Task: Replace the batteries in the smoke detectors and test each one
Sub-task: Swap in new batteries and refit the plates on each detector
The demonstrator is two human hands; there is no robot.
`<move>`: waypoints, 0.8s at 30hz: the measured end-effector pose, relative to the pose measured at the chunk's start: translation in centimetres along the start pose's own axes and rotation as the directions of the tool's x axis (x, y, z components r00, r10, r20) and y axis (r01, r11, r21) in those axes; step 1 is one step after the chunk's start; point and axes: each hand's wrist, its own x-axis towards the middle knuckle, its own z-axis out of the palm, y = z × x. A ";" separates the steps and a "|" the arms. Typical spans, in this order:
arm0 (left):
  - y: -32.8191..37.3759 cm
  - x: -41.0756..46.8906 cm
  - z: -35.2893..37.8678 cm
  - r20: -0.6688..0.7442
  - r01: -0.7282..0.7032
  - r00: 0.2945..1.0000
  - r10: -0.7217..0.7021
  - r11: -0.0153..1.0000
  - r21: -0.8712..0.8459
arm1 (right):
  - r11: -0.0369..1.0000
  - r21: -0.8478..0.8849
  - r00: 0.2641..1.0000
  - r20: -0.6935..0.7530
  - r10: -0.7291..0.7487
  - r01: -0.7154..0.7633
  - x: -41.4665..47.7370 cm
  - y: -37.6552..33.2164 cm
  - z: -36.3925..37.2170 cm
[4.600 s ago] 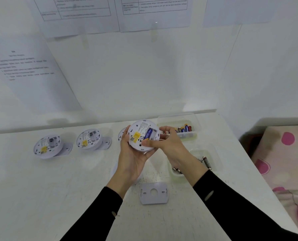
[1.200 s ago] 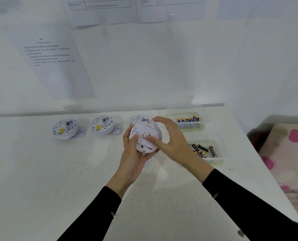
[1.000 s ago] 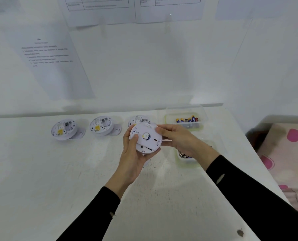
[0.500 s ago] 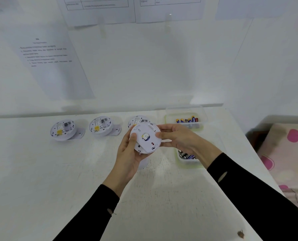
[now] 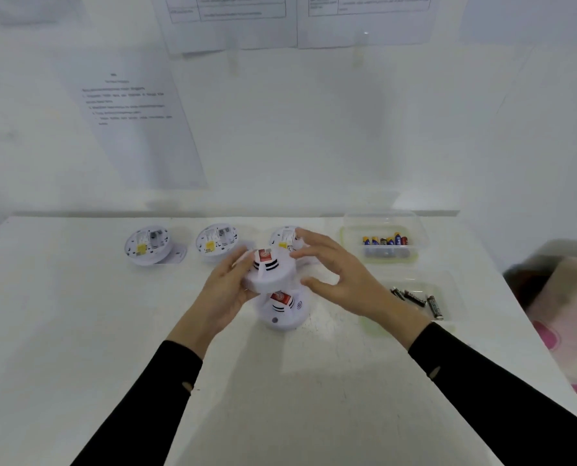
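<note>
Back closed and detector flipped face-up, my left hand grips it, right hand just let go, spread beside it; I judge testing comes next.

I can't read a word from here. The wall sheets carry printed lines and tables, all blurred. Red labels on the lifted detector and table detector, yellow stickers on the back detectors, wrappers on the batteries: none legible.

White smoke detectors with red labels, black sleeves, blue-and-yellow batteries, pink-spotted beige cloth
</note>
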 end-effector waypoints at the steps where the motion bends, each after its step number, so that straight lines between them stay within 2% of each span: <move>1: -0.2 0.0 -1.1 -0.037 -0.050 0.998 0.050 0.999 0.006 | 1.000 -0.001 0.999 -0.042 0.009 -0.009 0.2 0.3 0.1; 5: -1.2 -0.5 -5.6 -0.181 -0.136 0.973 0.146 0.989 0.065 | 0.990 0.043 0.985 -0.101 0.141 -0.137 1.1 2.1 1.6; 7: -1.7 -0.8 -7.6 -0.276 -0.107 0.952 0.130 0.989 0.098 | 0.984 0.023 0.979 -0.093 0.181 -0.179 1.5 2.9 2.6; 9: -2.5 -1.1 -9.5 -0.334 -0.080 0.931 0.145 0.976 0.200 | 0.981 0.006 0.977 -0.085 0.196 -0.196 1.9 3.3 3.3; 14: -3.5 -1.6 -11.2 -0.366 -0.023 0.903 0.225 0.876 0.482 | 0.972 0.010 0.970 -0.064 0.233 -0.233 2.9 3.8 4.3; 17: -3.6 -1.6 -11.4 -0.367 -0.007 0.874 0.319 0.763 0.647 | 0.970 0.017 0.965 -0.096 0.245 -0.244 3.4 4.3 4.4; 22: -4.7 -0.9 -12.4 -0.369 0.060 0.849 0.378 0.624 0.779 | 0.959 0.022 0.948 -0.141 0.284 -0.284 3.8 5.3 3.7; 24: -4.7 -0.9 -12.3 -0.365 0.069 0.850 0.380 0.606 0.792 | 0.957 0.002 0.943 -0.172 0.286 -0.290 4.1 5.6 3.3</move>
